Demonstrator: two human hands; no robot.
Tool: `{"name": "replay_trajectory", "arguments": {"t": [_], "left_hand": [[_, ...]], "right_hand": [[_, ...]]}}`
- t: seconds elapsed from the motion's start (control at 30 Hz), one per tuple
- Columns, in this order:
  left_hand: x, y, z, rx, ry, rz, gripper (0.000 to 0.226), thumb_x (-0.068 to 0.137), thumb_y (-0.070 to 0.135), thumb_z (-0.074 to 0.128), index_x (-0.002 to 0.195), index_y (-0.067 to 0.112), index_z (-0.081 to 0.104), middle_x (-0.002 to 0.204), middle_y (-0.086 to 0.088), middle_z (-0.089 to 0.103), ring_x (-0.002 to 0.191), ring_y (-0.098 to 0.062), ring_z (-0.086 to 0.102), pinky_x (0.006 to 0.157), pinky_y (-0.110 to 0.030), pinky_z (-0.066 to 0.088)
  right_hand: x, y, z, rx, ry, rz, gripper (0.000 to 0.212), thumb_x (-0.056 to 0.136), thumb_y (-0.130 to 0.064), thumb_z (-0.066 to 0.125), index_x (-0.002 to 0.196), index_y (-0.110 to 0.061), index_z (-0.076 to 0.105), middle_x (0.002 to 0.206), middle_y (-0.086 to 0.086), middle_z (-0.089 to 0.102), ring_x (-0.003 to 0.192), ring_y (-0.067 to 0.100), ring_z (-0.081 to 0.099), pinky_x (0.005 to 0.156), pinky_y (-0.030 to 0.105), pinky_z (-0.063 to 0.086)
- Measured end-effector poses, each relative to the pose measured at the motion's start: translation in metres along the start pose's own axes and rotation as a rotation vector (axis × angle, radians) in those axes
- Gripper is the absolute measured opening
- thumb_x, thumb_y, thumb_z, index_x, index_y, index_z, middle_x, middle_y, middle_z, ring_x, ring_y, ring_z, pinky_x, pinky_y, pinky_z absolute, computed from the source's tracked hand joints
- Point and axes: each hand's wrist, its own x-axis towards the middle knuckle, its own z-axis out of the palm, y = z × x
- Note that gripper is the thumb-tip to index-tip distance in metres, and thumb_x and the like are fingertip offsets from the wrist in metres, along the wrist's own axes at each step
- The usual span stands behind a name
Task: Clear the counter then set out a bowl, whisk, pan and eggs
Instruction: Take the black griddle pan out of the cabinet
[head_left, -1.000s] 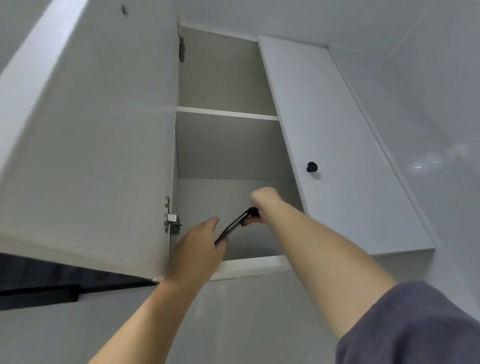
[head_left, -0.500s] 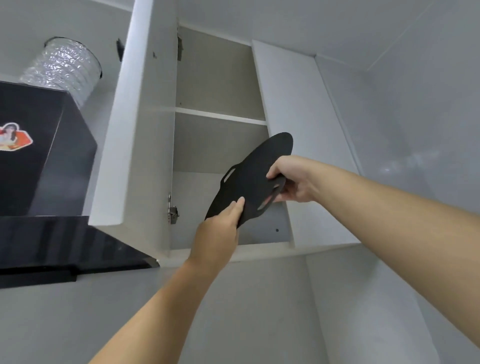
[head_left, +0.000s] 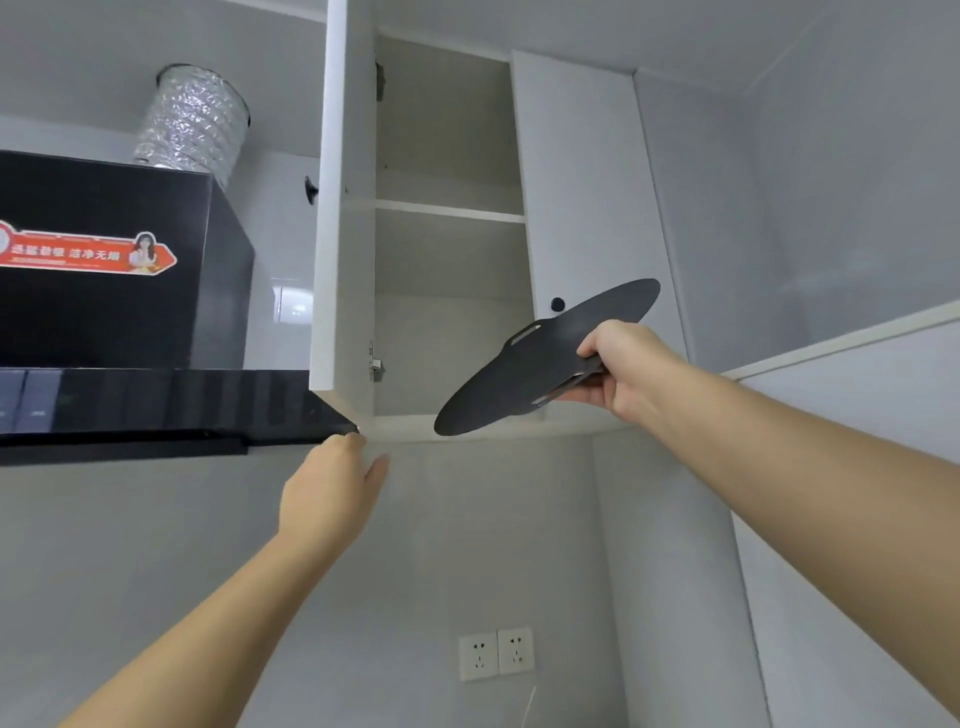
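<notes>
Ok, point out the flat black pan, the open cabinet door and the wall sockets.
flat black pan (head_left: 524, 374), head view, middle of its underside.
open cabinet door (head_left: 328, 208), head view, its bright edge strip.
wall sockets (head_left: 479, 656), head view, the left plate.

Hood (head_left: 104, 312) left of cabinet (head_left: 447, 260); flat pan (head_left: 535, 374) before it, sockets (head_left: 496, 653) below

Wall cabinet (head_left: 447, 332): left door (head_left: 340, 208) swung open, edge-on to camera; one shelf (head_left: 449, 210) inside, hinge (head_left: 375, 362) low on left wall. Right door (head_left: 582, 182) closed, black knob (head_left: 557, 304). Left of cabinet: black range hood (head_left: 104, 322), red sticker (head_left: 88, 253), silver duct (head_left: 192, 122) above. Below cabinet: two white wall sockets (head_left: 496, 652), side by side.
</notes>
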Motion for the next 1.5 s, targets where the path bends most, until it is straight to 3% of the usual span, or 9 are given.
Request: {"name": "replay_trajectory", "arguments": {"t": [0.17,0.33,0.63,0.77,0.87,1.0,1.07,1.33,1.5], "left_hand": [[-0.002,-0.002,-0.062,-0.136,0.135,-0.042,0.037,0.092,0.036,0.053,0.122,0.019,0.042,0.099,-0.004,0.060,0.088,-0.030,0.054,0.065,-0.038,0.043],[0.003,0.018,-0.080,-0.116,0.107,-0.003,0.026,0.096,0.033,0.049,0.116,0.017,0.048,0.079,-0.002,0.060,0.074,-0.029,0.052,0.060,-0.036,0.041],[0.009,0.061,-0.039,0.040,0.208,0.250,0.053,0.098,0.028,0.046,0.142,0.005,0.028,0.080,-0.009,0.060,0.057,-0.030,0.047,0.049,-0.032,0.030],[0.028,0.076,-0.003,0.196,0.183,0.438,0.065,0.087,0.017,0.070,0.137,-0.009,0.039,0.119,-0.022,0.060,0.087,-0.038,0.066,0.044,-0.035,0.039],[0.047,0.082,0.021,0.364,0.210,0.565,0.077,0.062,0.002,0.086,0.130,-0.010,0.051,0.124,-0.026,0.060,0.102,-0.037,0.066,0.054,-0.033,0.056],[0.070,0.083,0.054,0.453,0.155,0.657,0.078,0.055,-0.017,0.054,0.132,-0.002,0.051,0.128,-0.024,0.056,0.098,-0.036,0.062,0.045,-0.031,0.044],[0.081,0.078,0.074,0.477,0.108,0.633,0.077,0.052,-0.014,0.058,0.127,0.002,0.053,0.126,-0.020,0.056,0.092,-0.033,0.060,0.045,-0.030,0.032],[0.101,0.062,0.122,0.518,0.012,0.573,0.076,0.089,-0.001,0.047,0.151,0.010,0.005,0.160,-0.013,0.002,0.146,-0.030,0.011,0.079,-0.029,0.044],[0.106,0.066,0.129,0.554,-0.065,0.536,0.075,0.091,0.003,0.048,0.152,0.008,0.004,0.160,-0.014,-0.002,0.148,-0.031,0.007,0.095,-0.033,0.042]], "right_hand": [[-0.037,0.011,-0.011,0.049,0.007,0.092,0.030,0.081,0.013,0.028,0.088,0.003,0.055,0.078,0.016,0.064,0.066,0.036,0.065,0.042,0.035,0.054],[-0.053,0.029,-0.018,0.087,0.033,0.193,0.037,0.082,0.014,0.028,0.108,0.007,0.053,0.093,0.021,0.064,0.073,0.038,0.064,0.039,0.035,0.052],[-0.050,0.074,-0.024,0.133,0.059,0.337,0.025,0.087,0.014,0.028,0.082,0.001,0.049,0.078,0.018,0.061,0.066,0.035,0.061,0.048,0.046,0.054],[-0.023,0.107,-0.024,0.165,0.110,0.395,0.023,0.087,0.013,0.029,0.090,0.002,0.050,0.084,0.021,0.062,0.068,0.037,0.062,0.036,0.038,0.052],[-0.004,0.125,-0.024,0.201,0.136,0.421,0.024,0.088,0.013,0.028,0.091,0.004,0.049,0.085,0.023,0.061,0.070,0.039,0.062,0.041,0.044,0.055],[0.016,0.144,-0.025,0.217,0.180,0.423,0.023,0.089,0.013,0.027,0.087,0.002,0.048,0.083,0.020,0.059,0.070,0.039,0.060,0.056,0.051,0.052],[0.026,0.151,-0.026,0.210,0.192,0.414,0.023,0.089,0.013,0.027,0.086,0.002,0.047,0.083,0.019,0.058,0.070,0.038,0.059,0.058,0.051,0.052],[0.052,0.165,-0.035,0.182,0.251,0.390,0.023,0.089,0.013,0.028,0.084,0.001,0.047,0.080,0.019,0.057,0.068,0.036,0.058,0.033,0.039,0.051],[0.056,0.170,-0.038,0.202,0.240,0.387,0.023,0.090,0.013,0.028,0.084,0.001,0.047,0.080,0.019,0.057,0.068,0.036,0.059,0.055,0.050,0.054]]}}
